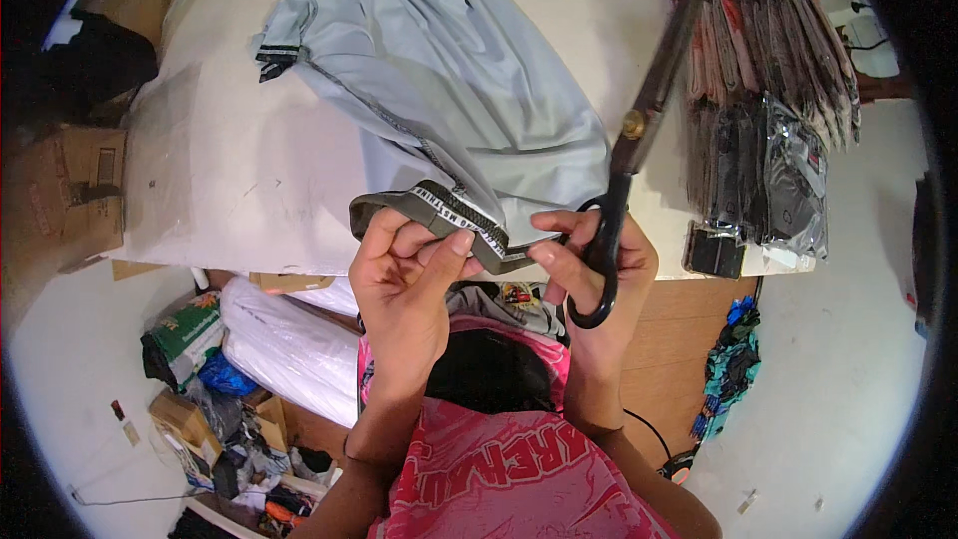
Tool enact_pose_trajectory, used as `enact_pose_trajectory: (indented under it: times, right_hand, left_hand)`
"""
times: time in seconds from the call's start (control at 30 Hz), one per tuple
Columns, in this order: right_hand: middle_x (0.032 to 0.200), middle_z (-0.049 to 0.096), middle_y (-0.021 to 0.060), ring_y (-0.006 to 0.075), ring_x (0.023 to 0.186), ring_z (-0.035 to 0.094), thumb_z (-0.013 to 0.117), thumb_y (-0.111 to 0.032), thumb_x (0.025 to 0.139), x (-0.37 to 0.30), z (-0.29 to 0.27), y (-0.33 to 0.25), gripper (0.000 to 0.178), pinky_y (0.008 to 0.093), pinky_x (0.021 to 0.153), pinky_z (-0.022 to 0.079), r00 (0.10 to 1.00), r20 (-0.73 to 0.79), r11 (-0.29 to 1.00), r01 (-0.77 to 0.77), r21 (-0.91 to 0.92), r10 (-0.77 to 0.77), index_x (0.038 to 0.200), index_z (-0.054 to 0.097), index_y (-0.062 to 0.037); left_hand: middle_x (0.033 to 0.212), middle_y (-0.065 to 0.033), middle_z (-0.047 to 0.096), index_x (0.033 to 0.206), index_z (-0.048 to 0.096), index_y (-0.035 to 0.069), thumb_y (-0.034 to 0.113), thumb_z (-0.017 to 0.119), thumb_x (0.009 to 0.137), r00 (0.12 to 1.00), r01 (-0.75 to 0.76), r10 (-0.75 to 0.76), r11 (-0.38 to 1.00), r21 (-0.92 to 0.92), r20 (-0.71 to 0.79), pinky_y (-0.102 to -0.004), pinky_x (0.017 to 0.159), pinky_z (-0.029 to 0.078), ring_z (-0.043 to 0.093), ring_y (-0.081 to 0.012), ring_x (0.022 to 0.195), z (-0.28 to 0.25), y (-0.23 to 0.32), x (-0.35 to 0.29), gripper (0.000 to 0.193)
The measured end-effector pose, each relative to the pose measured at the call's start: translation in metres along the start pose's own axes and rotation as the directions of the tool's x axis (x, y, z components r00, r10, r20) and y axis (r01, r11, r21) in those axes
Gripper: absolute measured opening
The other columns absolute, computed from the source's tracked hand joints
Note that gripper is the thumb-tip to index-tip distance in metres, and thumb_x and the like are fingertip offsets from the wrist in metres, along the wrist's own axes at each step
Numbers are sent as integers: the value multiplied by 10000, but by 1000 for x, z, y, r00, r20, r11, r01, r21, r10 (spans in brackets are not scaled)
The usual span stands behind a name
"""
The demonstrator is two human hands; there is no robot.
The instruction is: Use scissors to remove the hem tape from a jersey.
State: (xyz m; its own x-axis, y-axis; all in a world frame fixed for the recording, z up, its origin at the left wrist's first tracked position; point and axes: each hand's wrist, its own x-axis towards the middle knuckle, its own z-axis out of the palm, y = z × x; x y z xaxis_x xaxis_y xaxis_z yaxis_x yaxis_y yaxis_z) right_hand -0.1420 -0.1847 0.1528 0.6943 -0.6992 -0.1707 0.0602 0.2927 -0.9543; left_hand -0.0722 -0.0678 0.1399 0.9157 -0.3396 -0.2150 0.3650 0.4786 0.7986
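A light grey garment (449,70) lies across the table, its dark-stitched seam running down to the near edge. Its lower end has a dark olive band (384,203) with white printed tape. My left hand (404,284) is closed on that band, thumb and fingers pinching it. Hooked in my right hand (609,255) is a pair of large scissors (649,105) with black handles, the blades pointing up and away over the table. The thumb and forefinger of that same hand also pinch the right end of the band. The scissor blades look together.
Stacked folded brown-grey garments (738,40) lie at the far right, with clear plastic packets (795,180) and a small black box (714,252) nearer. Below the table (220,180) at left are a white plastic-wrapped roll (289,349) and a green sack (185,339). A cardboard box (65,195) stands left.
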Motion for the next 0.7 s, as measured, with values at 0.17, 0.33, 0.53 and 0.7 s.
enact_pose_trajectory:
  times: [0.17,0.33,0.53,0.7]
  right_hand:
    - [810,663,126,26,459,484,739,40,700,-2,9,9,243,165,386,348,998,46,999,-35,-4,35,761,515,-28]
    - [787,653,114,31,443,475,705,42,730,2,6,4,228,155,378,338,998,-39,991,-43,128,49,740,496,-46]
    - [726,642,107,33,438,478,699,7,756,-2,-10,4,201,156,375,334,997,-21,998,-69,0,69,748,503,-38]
    - [721,642,113,54,467,513,663,9,788,-9,-35,24,146,174,398,372,997,-55,990,-66,-126,59,786,521,-24]
  left_hand:
    - [899,-90,643,998,521,-19,-94,579,814,999,5,-5,1000,-2,38,-253,652,554,636,-127,793,-1,-3,0,207]
    - [895,-97,639,985,525,-18,-96,579,810,998,14,-17,999,34,68,-273,659,567,636,-139,796,-3,-1,0,199]
    - [944,-72,636,1075,519,9,-64,554,834,995,-30,29,1000,3,99,-264,655,562,627,-124,815,-6,-1,0,254]
    - [911,-49,617,996,544,33,-48,575,834,990,-104,99,993,-57,-98,-260,638,528,604,-115,776,-23,13,8,184]
